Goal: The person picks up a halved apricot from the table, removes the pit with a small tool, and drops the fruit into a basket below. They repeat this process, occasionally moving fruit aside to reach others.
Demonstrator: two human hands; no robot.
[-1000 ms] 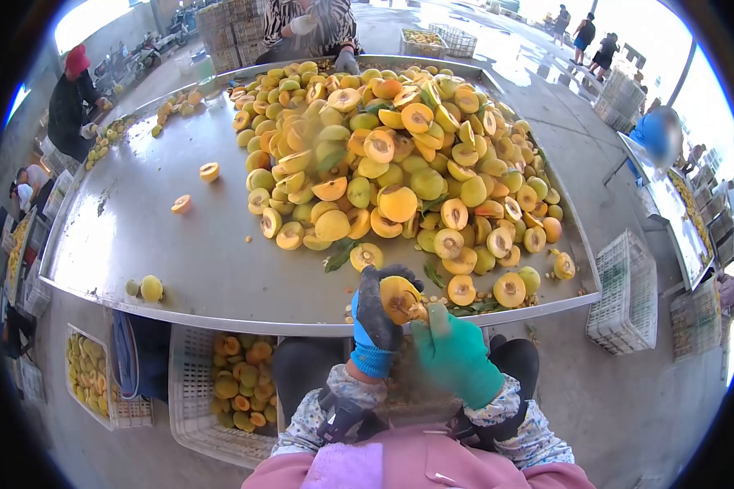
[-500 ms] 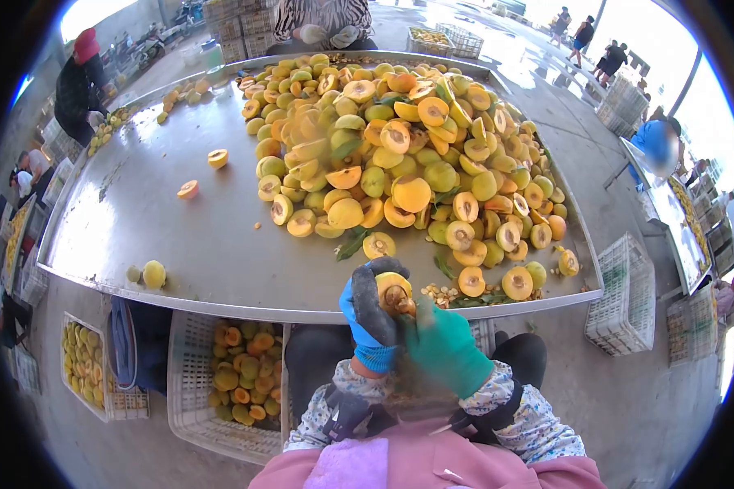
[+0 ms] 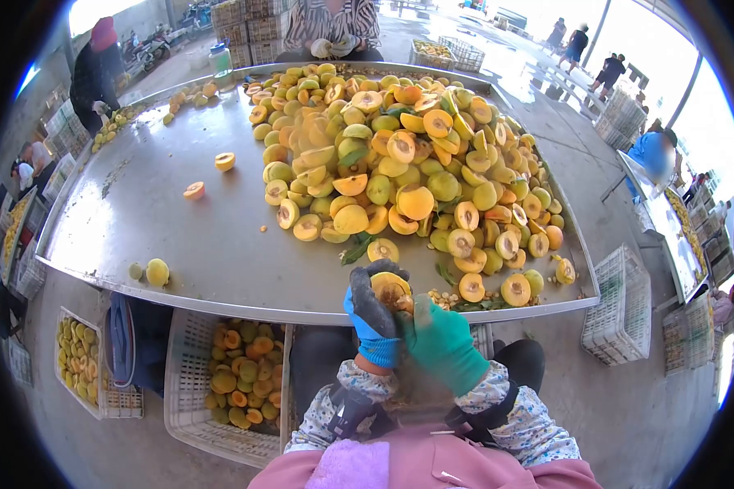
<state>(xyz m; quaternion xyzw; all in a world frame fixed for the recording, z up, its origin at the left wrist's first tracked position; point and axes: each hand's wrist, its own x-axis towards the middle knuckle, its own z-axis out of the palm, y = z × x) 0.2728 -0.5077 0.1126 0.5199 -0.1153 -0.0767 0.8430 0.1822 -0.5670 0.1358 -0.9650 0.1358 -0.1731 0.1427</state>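
Note:
My left hand (image 3: 373, 306), in a blue and dark grey glove, is closed around a yellow peach half (image 3: 391, 287) above the table's near edge. The half's cut face is turned up, with a brown hollow in its middle. My right hand (image 3: 444, 342), in a green glove, is closed with its fingertips right against the fruit's near side; whatever they grip is hidden. Just beyond my hands lies a loose peach half (image 3: 383, 250). To the right, pit pieces (image 3: 442, 299) lie by the table's rim, close to another cut peach half (image 3: 471, 287).
A big heap of cut and whole peaches (image 3: 416, 200) covers much of the metal table (image 3: 139, 212). Below its edge stand a crate of peaches (image 3: 183, 407), a smaller crate (image 3: 122, 403) and a white crate (image 3: 620, 314). Across sits a gloved person (image 3: 332, 28); other people work around.
The view has shifted slightly, so the table and heap sit a little lower. My hands stay on the peach half, which has tilted slightly in the left hand.

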